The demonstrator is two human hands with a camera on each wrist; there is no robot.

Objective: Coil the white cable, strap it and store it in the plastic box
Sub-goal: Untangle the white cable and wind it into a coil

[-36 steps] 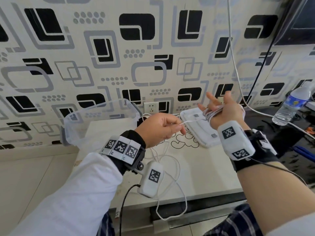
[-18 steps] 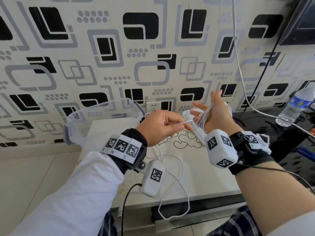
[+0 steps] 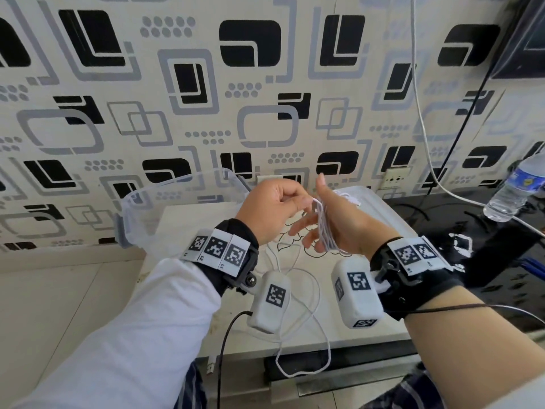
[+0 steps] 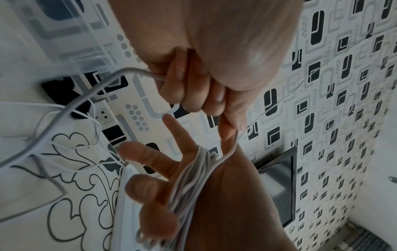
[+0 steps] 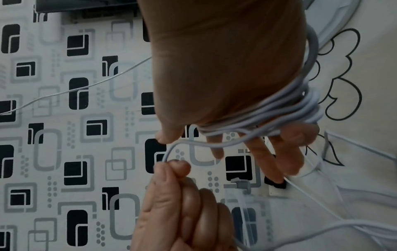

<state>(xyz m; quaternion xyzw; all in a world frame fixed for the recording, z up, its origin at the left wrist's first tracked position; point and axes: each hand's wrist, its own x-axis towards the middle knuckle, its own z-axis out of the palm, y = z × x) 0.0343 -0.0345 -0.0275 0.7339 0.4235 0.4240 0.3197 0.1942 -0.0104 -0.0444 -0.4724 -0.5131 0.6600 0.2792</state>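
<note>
winding the cable round the right hand

since a second ago the right hand [image 3: 339, 228] has turned from back-of-hand up to palm facing left, and the left hand [image 3: 269, 209] has come up close against it. right hand's fingers are spread and straight, with several turns of the cable [image 3: 324, 228] looped across the palm and knuckles. left hand is curled, pinching the cable's free run between thumb and forefinger just beside the right fingertips. from there the slack drops to the counter [image 3: 339, 320] and hangs in a loop over its front edge. clear box [image 3: 177, 199] stands open at the counter's back left, against the wall; its white lid [image 3: 380, 208] lies flat behind the hands.
</note>
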